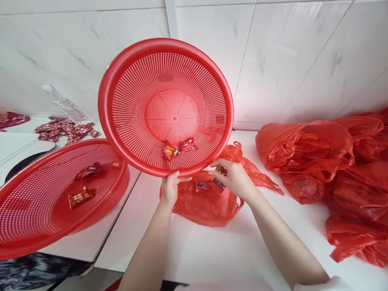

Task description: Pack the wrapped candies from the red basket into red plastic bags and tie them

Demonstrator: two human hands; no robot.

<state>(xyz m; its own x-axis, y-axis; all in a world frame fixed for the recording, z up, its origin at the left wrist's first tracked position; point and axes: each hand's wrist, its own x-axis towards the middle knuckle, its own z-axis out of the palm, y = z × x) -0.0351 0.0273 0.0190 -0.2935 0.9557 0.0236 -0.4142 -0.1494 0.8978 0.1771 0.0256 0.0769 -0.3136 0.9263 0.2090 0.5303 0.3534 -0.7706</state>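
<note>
**Two little wrapped snacks, one tipped red basket**

So the round perforated plastic basket (pixel 172 113) is up off the white tabletop (pixel 219 253), tilted so its open side faces the wearer, just behind a red plastic bag (pixel 206 210). A yellow-and-red packet (pixel 169 151) and a dark pink packet (pixel 188 145) sit on its lower wall, near the rim.

I'd call the basket light and fairly stiff, maybe with a bit of flex. The rolled rim is the obvious place to grab, though smooth plastic could twist on a one-sided hold, and those packets probably slide easily. The bag looks thin, floppy and easy to tear, so I'd go for its handles or gathered edge.

Left hand (pixel 170 189) is closed on the near rim, thumb up front and the other fingers partly hidden underneath. Right hand (pixel 234 177) is half open at the bag's mouth, fingers bent around a dark red packet (pixel 220 183). Can't tell if it's really pinched or just touched. Another, bigger-looking red basket (pixel 26 216) leans off to the left.
</note>
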